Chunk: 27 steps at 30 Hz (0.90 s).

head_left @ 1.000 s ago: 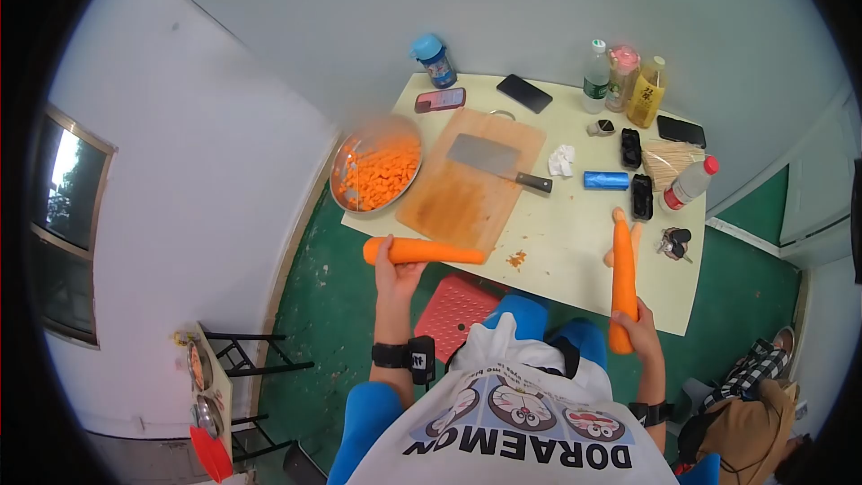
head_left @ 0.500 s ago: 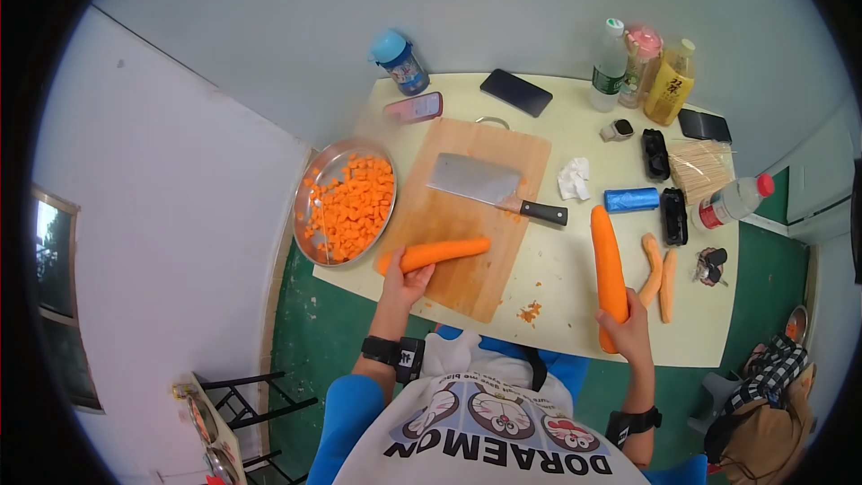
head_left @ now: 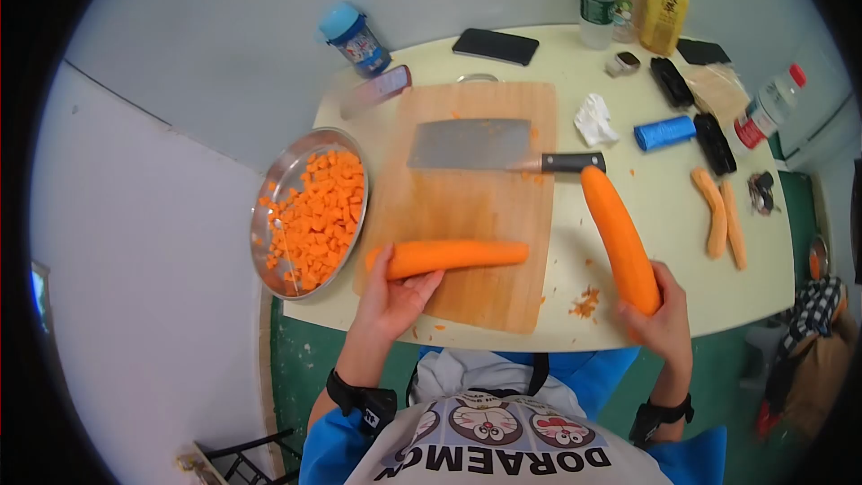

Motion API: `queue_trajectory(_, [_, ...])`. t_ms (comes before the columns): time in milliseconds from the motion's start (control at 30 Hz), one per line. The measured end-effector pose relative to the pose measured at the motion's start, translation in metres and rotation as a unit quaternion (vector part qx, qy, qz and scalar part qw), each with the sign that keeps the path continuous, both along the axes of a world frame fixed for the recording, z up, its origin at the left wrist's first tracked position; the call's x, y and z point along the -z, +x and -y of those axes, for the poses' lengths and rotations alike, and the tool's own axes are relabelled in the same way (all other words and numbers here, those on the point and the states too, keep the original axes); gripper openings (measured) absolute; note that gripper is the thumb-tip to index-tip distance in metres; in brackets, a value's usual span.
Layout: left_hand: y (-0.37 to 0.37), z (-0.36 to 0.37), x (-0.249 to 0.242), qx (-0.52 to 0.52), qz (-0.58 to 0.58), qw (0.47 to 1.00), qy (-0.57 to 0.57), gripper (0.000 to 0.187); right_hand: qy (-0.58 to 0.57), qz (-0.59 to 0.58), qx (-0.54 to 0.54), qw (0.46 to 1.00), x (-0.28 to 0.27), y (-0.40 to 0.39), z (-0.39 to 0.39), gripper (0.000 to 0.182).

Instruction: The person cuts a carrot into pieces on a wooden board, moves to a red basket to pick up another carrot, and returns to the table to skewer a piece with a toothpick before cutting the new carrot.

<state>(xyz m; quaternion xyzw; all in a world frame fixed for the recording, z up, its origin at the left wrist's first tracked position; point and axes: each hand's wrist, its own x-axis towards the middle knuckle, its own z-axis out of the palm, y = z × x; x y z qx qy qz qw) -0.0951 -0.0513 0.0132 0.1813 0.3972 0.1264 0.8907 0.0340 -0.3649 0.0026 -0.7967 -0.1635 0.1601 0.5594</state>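
Observation:
My left hand (head_left: 393, 301) is closed around the thick left end of a peeled orange carrot (head_left: 462, 256), which lies across the near part of a wooden cutting board (head_left: 480, 305). In my right hand (head_left: 663, 319) is a second peeled carrot (head_left: 620, 238), gripped at its lower end and tilted up to the left, right of the board. Its upper tip appears just below the black handle of a cleaver (head_left: 471, 144), whose blade lies flat on the far half of the board. Left of the board, a round metal dish (head_left: 268, 189) holds diced carrot (head_left: 319, 216).
Two thin peeled pieces (head_left: 714, 216) lie at the right, near a blue roll (head_left: 664, 132) and a crumpled tissue (head_left: 594, 121). Several bottles, including a yellow one (head_left: 664, 9), stand at the back. A phone (head_left: 496, 46) lies behind the board. Orange scraps (head_left: 585, 303) dot the near edge.
The view has shifted and come closer to the table. My right hand has brought its carrot leftward, nearer the board and the cleaver handle. My left hand still grips the carrot on the board.

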Motion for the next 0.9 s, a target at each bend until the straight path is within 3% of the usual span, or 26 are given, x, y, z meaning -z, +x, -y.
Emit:
queue_trajectory(233, [-0.011,-0.012,0.004,0.051,0.057,0.993,-0.089,0.061,-0.012,0.02,0.025,0.999,-0.024,-0.043,-0.018,0.045])
queue_trajectory(367, [-0.014,-0.019,0.0,0.101,0.06,0.989,-0.086,0.063,-0.017,0.014,0.008,1.0,-0.029,-0.059,-0.029,0.046])
queue_trajectory(433, [-0.012,-0.026,0.004,0.188,0.08,0.977,-0.068,0.063,-0.046,0.027,0.005,0.999,-0.033,-0.064,-0.036,0.046])
queue_trajectory(467, [-0.009,-0.029,0.008,0.173,0.093,0.978,-0.072,0.063,-0.053,0.039,-0.01,0.998,-0.033,-0.065,-0.037,0.046])
queue_trajectory(567, [-0.008,-0.035,0.01,0.168,0.037,0.977,-0.128,0.062,-0.044,0.04,-0.036,0.998,-0.029,-0.067,-0.05,0.044])
queue_trajectory(633, [-0.009,-0.03,0.007,0.186,0.002,0.979,-0.085,0.06,-0.053,0.037,-0.008,0.998,-0.03,-0.07,-0.061,0.043])
queue_trajectory(767, [-0.018,-0.028,-0.004,0.223,-0.009,0.972,-0.078,0.052,-0.069,0.042,-0.052,0.995,-0.032,-0.061,-0.084,0.041])
queue_trajectory(833, [-0.029,-0.024,-0.025,0.389,0.114,0.895,0.187,0.042,-0.085,0.055,-0.041,0.994,-0.034,-0.056,-0.092,0.041])
queue_trajectory(867, [-0.023,-0.022,-0.026,0.381,0.133,0.834,0.377,0.033,-0.096,0.064,-0.031,0.993,-0.036,-0.055,-0.097,0.041])
queue_trajectory(900, [-0.018,-0.023,-0.025,0.379,0.136,0.834,0.377,0.033,-0.098,0.067,-0.032,0.992,-0.04,-0.056,-0.102,0.041])
